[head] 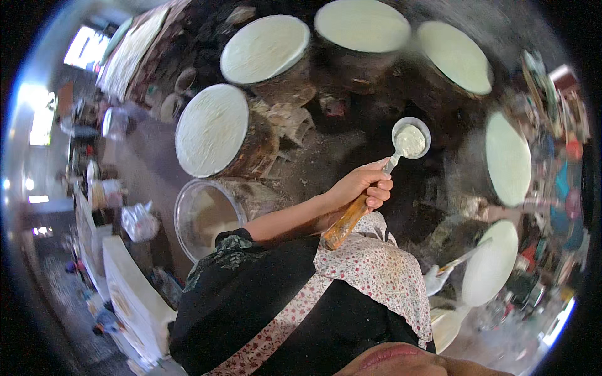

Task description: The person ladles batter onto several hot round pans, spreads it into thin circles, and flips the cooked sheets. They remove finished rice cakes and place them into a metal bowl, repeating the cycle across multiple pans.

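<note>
My left hand (364,188), bare, is closed around the wooden handle of a small metal ladle (427,145). The ladle's round bowl points forward and holds pale, whitish matter (410,140). Below the grip, the handle's worn end reaches over my floral apron (371,263). My right hand cannot be made out. Beside the apron on the right is a blurred white object (435,280), perhaps a gloved hand or a container. A tool with an orange-brown handle (446,269) slants from it over a round white surface (491,263).
Several broad vessels with white round tops form an arc, including a left one (211,131) and a front one (362,26). A clear-rimmed tub (181,221) stands at the left, near a plastic bag (139,222). Farther left, another person (107,322) is beside long pale panels.
</note>
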The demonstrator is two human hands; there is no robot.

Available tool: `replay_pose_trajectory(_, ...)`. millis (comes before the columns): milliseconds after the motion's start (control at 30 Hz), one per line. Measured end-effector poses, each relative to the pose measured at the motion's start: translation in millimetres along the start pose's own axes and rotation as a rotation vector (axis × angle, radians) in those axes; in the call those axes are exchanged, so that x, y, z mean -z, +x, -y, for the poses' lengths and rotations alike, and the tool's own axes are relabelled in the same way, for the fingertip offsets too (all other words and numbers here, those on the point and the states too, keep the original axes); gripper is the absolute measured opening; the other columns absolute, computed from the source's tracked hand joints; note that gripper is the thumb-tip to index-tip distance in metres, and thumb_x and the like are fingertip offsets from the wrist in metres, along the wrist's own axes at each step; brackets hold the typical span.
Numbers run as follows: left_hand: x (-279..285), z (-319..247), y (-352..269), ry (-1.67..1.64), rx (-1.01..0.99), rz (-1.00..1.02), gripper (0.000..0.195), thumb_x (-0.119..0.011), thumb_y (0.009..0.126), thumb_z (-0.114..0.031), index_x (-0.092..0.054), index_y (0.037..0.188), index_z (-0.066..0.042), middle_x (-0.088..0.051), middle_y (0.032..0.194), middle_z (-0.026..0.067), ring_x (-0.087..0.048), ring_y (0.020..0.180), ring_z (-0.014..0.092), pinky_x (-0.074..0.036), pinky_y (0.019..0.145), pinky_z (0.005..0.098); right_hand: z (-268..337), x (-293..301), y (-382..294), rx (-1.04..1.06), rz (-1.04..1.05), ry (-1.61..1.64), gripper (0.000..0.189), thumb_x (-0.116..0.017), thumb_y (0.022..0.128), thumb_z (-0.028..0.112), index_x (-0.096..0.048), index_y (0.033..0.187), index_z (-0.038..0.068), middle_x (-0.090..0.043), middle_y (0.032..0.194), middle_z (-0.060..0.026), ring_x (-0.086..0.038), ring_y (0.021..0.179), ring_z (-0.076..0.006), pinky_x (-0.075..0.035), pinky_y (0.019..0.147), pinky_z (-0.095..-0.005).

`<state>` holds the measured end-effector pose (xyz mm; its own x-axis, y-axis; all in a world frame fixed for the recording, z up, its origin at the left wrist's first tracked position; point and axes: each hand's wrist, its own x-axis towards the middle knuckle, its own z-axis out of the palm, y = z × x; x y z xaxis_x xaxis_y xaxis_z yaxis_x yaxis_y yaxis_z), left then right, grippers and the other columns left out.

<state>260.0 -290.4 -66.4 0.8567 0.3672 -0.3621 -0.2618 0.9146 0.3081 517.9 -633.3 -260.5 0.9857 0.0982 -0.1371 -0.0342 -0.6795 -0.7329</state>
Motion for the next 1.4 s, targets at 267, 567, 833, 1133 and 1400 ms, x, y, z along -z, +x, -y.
replay_pose_trajectory(267,108,-118,-154,-0.235,-0.328,-0.105,0.051,-0.047,0.108,-0.007,-0.031,0.154,-0.023,-0.039,0.078,-0.0057,-0.038,0.059,0.002,-0.034,0.048,0.0186,202,-217,-127,0.417,0.745,0.324,0.054,-0.060,0.100,0.007,-0.050,0.152,-0.001,-0.052,0.157,-0.0150,-0.049,0.143,-0.0216,-0.034,0.120,-0.0338)
replay_pose_trajectory(567,186,-123,-276,-0.657,-0.938,-0.108,0.053,-0.037,0.111,-0.003,-0.033,0.159,-0.022,-0.039,0.082,-0.0005,-0.039,0.054,0.004,-0.042,0.041,0.0210,395,-396,-261,1.214,1.278,-0.046,0.066,-0.072,0.094,0.032,-0.050,0.154,0.018,-0.071,0.124,-0.0223,-0.073,0.104,-0.0387,-0.057,0.085,-0.0418)
replay_pose_trajectory(833,153,-132,-248,-0.980,-1.448,-0.038,0.022,-0.032,0.112,-0.008,-0.042,0.131,0.000,-0.042,0.080,0.0041,-0.046,0.054,0.009,-0.048,0.042,0.0245,591,-604,-323,1.752,1.205,-0.106,0.024,-0.062,0.099,0.032,-0.068,0.104,0.009,-0.071,0.086,-0.0245,-0.070,0.080,-0.0456,-0.054,0.070,-0.0546)
replay_pose_trajectory(1133,115,-174,-169,-1.178,-1.865,-0.095,0.013,-0.035,0.111,-0.009,-0.041,0.111,0.002,-0.044,0.082,0.0057,-0.053,0.053,0.010,-0.053,0.041,0.0224,759,-885,-437,2.341,1.161,-0.152,0.033,-0.053,0.099,0.020,-0.066,0.129,0.013,-0.073,0.104,-0.0196,-0.071,0.095,-0.0408,-0.056,0.083,-0.0513)
replay_pose_trajectory(1400,100,-183,-140,-1.249,-2.087,-0.217,0.029,-0.034,0.110,-0.006,-0.034,0.137,0.005,-0.042,0.083,0.0073,-0.053,0.056,0.012,-0.052,0.042,0.0238,757,-959,-480,2.514,1.117,-0.402,0.028,-0.046,0.104,0.032,-0.069,0.112,0.017,-0.075,0.108,-0.0149,-0.071,0.103,-0.0359,-0.053,0.087,-0.0516)
